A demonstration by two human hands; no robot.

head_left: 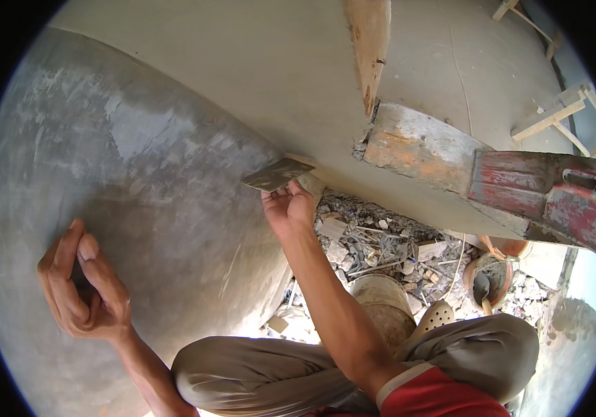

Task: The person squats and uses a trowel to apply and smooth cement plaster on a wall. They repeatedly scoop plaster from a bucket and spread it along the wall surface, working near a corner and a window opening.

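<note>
My right hand (290, 208) is closed on a flat plastering trowel (278, 174), palm turned up. The trowel's grey rectangular plate lies close to the corner where a dark, smoothed wall (166, 174) meets a lighter plastered surface (242, 62). Its handle is hidden by my fingers. At the left, my left hand (89, 285) is raised before the dark wall, fingers curled toward the thumb, with nothing visible in it. Whether it touches the wall, I cannot tell. Paler, streaky patches mark the wall's upper part.
Broken rubble (374, 236) covers the ground. A dirty bucket (383, 295) stands by my clog (438, 316). Farther right is a mortar pail (499, 274) with a tool inside. A worn red plastic piece (513, 177) sits along a plank (419, 146); a wooden board (369, 48) rises behind.
</note>
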